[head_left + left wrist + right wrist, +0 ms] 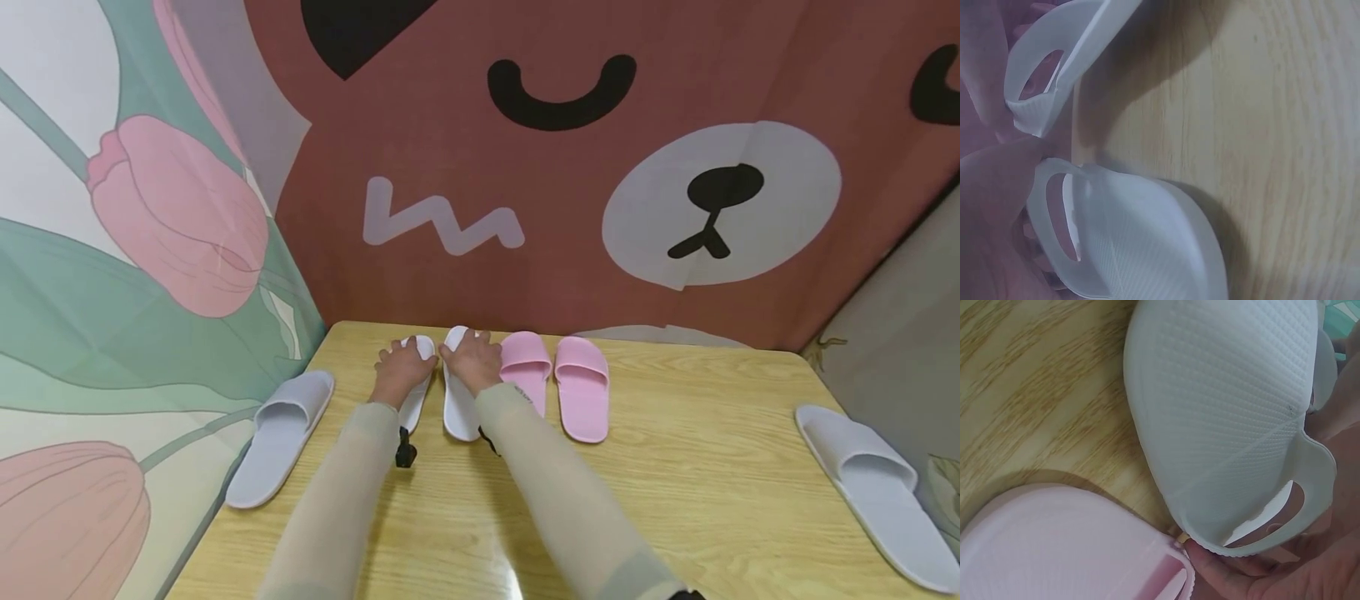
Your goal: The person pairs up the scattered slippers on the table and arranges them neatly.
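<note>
Two white slippers stand side by side on the wooden table, their toes toward the bear-printed backdrop. My left hand [402, 367] grips the left white slipper [414, 410] over its strap; in the left wrist view that slipper [1154, 237] lies low, with fingers partly visible beyond the strap. The right white slipper [458, 412] is held across its strap by my right hand [477, 361]. In the right wrist view, a finger presses the side of this slipper [1222, 394], beside a pink slipper [1060, 544]. The hands hide much of both straps.
Two pink slippers [584, 396] stand together just right of my right hand. One pale grey-white slipper [270, 454] lies at the table's left edge, another [873, 492] at its right edge. Printed cloth [450, 283] rises behind the wooden table [697, 458].
</note>
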`<state>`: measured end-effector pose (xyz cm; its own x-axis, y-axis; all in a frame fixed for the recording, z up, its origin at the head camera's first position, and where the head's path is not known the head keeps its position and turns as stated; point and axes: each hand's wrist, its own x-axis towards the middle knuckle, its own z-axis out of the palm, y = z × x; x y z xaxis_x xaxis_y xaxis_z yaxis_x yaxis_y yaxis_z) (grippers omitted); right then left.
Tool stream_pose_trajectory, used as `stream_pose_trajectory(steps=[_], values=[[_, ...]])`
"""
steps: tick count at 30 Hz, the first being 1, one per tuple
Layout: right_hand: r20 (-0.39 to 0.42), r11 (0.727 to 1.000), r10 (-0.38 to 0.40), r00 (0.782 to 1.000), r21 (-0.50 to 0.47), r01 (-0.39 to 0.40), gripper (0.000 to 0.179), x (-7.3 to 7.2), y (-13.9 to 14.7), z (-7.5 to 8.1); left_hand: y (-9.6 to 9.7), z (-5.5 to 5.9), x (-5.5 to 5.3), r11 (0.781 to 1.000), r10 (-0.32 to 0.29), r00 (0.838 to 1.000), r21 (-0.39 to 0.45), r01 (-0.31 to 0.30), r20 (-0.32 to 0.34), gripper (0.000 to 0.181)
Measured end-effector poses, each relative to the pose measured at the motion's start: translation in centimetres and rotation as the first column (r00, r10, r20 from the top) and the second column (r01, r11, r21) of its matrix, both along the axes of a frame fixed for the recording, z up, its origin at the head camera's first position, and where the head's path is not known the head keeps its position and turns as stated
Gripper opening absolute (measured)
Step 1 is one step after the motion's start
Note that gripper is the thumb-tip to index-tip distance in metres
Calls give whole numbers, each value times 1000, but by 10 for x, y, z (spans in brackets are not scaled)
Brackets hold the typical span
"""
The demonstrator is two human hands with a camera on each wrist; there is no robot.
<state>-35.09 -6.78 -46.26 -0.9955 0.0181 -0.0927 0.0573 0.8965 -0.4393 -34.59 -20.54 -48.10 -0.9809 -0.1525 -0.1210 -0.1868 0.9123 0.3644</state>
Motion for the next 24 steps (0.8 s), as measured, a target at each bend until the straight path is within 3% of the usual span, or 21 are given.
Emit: stream_pose_trajectory(steps=[13, 24], values=[[14, 998, 33, 999, 50, -34, 78, 1, -4, -4, -3, -6, -1, 1000, 5, 1000, 5, -5, 23, 82], [68, 992, -22, 997, 123, 14, 77, -7, -13, -8, -4, -8, -2, 1000, -19, 999, -24, 20, 48, 82]])
